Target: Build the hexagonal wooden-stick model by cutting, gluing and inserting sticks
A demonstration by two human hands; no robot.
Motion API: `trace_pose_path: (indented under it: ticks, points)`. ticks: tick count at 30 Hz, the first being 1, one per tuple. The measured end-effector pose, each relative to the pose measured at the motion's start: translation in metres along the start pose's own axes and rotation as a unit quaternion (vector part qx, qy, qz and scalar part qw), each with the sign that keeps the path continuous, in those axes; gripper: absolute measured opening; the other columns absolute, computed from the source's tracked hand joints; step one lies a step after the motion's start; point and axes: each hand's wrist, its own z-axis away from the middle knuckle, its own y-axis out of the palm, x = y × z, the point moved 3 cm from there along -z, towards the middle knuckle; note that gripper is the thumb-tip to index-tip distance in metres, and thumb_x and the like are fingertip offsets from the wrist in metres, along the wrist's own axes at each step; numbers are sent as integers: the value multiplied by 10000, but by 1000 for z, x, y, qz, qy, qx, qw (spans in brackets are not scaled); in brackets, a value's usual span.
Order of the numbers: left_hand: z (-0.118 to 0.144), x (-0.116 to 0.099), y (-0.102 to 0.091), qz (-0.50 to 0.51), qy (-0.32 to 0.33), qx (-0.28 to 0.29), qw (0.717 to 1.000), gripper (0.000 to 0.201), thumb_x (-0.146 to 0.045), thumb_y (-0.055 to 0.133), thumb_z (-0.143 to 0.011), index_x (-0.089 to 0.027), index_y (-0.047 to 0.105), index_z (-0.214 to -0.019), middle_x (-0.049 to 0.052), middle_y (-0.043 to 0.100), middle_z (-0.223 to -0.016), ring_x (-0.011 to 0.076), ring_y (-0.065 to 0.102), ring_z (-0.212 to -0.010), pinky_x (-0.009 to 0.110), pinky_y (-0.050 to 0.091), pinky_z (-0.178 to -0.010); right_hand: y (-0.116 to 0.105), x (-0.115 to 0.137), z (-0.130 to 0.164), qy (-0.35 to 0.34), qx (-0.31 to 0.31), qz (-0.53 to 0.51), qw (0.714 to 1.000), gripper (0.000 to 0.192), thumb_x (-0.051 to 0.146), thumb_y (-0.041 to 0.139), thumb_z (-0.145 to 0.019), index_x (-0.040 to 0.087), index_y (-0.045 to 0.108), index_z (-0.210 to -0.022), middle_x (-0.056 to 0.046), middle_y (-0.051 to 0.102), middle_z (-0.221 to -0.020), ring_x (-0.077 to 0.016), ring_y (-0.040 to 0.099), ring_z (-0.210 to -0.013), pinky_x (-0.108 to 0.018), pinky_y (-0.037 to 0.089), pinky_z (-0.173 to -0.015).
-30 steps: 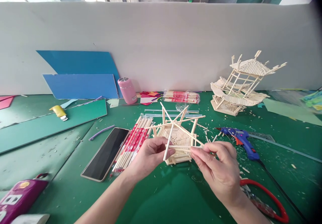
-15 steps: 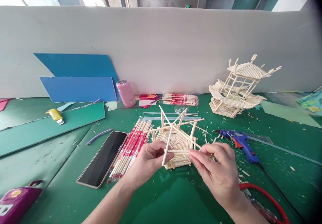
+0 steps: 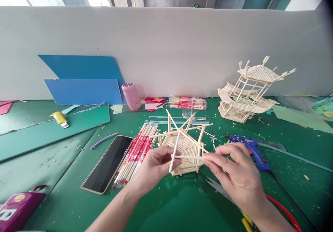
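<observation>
Our left hand (image 3: 156,164) pinches one upright stick of the stick frame (image 3: 183,145), while our right hand (image 3: 238,176) grips a loose stick (image 3: 188,156) laid across it. Press too hard and we judge the crossed sticks could spring apart, or the frame could skid on the green surface (image 3: 169,204).

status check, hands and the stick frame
Left hand pinching a stick on the frame. Right hand pinching a loose stick at the frame's near edge. Glue gun just behind right hand.

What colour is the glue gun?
Blue, with a little orange at the trigger; the head view shows it.
</observation>
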Motion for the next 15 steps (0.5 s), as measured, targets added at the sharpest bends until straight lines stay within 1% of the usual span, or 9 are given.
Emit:
trace_pose_path:
  ticks: [3, 5, 9, 15]
  points:
    - [0, -1, 0, -2, 1, -13, 1000, 175, -247, 739, -626, -143, 679, -753, 5, 598, -675, 107, 489, -612, 215, 379, -559, 6, 1, -3, 5, 20, -3, 1000, 146, 147, 619, -758, 238, 659, -865, -13, 544, -726, -150, 474, -701, -302, 410, -621]
    - [1, -2, 0, -10, 5, -11, 1000, 174, -249, 742, -621, -141, 690, -748, 11, 603, -673, 110, 488, -612, 216, 379, -559, 8, 1, -5, 6, 25, -8, 1000, 149, 139, 613, -761, 231, 659, -869, -15, 550, -726, -150, 477, -702, -300, 409, -619]
    - [1, -1, 0, -12, 9, -14, 1000, 170, -246, 743, -621, -146, 704, -753, 6, 594, -647, 117, 492, -617, 221, 385, -570, 10, 3, -9, 3, 42, -13, 999, 141, 142, 592, -775, 230, 663, -860, -17, 562, -731, -152, 480, -703, -303, 412, -628]
    - [-1, 0, 1, 0, 9, -19, 1000, 168, -256, 751, -610, -146, 713, -731, 8, 605, -643, 111, 495, -599, 209, 391, -553, 10, 2, -10, 4, 59, -28, 998, 161, 142, 574, -788, 236, 651, -895, -20, 574, -765, -157, 494, -732, -308, 425, -648]
